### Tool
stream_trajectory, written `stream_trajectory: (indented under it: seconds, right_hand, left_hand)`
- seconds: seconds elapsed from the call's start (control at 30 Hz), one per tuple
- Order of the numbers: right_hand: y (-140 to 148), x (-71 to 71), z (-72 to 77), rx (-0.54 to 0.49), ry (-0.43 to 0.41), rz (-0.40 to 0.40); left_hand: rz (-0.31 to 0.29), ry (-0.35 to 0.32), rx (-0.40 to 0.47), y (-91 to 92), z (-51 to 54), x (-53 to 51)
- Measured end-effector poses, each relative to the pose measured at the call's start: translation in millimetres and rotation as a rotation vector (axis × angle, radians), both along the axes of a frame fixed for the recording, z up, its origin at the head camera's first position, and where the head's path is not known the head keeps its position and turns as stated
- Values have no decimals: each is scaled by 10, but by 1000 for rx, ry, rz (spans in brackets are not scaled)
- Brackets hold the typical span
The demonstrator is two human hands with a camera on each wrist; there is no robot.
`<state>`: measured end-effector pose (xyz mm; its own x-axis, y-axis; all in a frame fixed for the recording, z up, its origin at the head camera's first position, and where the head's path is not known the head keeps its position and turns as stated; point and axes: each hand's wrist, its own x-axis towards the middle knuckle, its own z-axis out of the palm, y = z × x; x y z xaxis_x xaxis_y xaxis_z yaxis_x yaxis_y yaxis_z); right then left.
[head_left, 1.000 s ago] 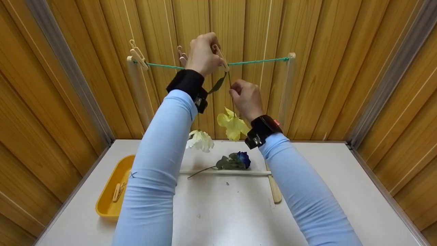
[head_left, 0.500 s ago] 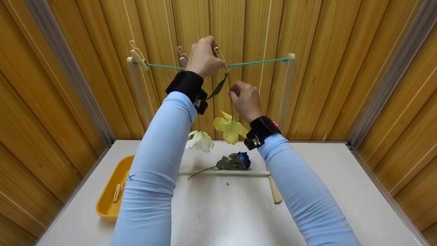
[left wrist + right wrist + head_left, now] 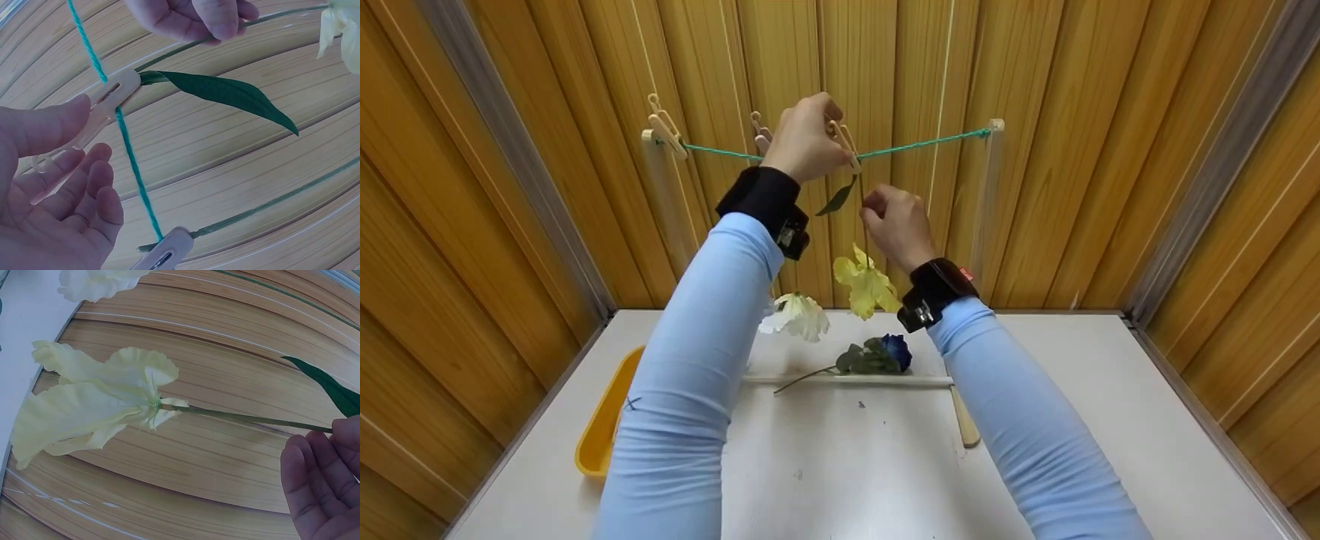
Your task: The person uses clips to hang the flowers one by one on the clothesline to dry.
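Note:
My left hand point(image 3: 808, 142) holds a wooden clothespin point(image 3: 115, 97) at the green line point(image 3: 926, 144). Its thumb lies along the clip in the left wrist view. The clip's nose sits over the line, at the stem end beside a long green leaf point(image 3: 225, 95). Lower down, my right hand point(image 3: 901, 225) pinches the stem point(image 3: 247, 418) of the yellow artificial flower point(image 3: 864, 283). That flower hangs head down, its petals clear of the table. To its left a white flower point(image 3: 801, 319) hangs head down too, its stem under a second clothespin point(image 3: 171, 247).
Another clothespin point(image 3: 666, 133) sits at the line's left end. A blue rose point(image 3: 895, 352) lies on the table across the stand's white crossbar point(image 3: 915, 381). My left sleeve partly covers a yellow tray point(image 3: 604, 431). A wood-grain wall point(image 3: 1050, 225) stands close behind the line.
My left hand and the clothespin have come down slightly, and the line now dips there. My right hand has lowered a little, still on the stem. The yellow flower has swung and turned slightly.

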<state>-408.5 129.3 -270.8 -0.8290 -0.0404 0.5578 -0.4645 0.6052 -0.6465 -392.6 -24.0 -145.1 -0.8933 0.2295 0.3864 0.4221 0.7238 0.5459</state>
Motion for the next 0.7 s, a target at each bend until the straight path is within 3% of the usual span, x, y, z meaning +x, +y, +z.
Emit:
stream_trajectory:
  seconds: [0.2, 0.33, 0.5, 0.7]
  right_hand:
    - [101, 77, -106, 11, -6, 56]
    - [197, 166, -224, 34, 23, 97]
    - [321, 298, -393, 66, 86, 140]
    - [428, 480, -619, 72, 131, 133]
  left_hand:
    - [-22, 105, -28, -126, -90, 98]
    - [-46, 183, -23, -229, -218, 184]
    - [-67, 285, -18, -358, -464, 307]
    - [-64, 359, 1, -465, -837, 464]
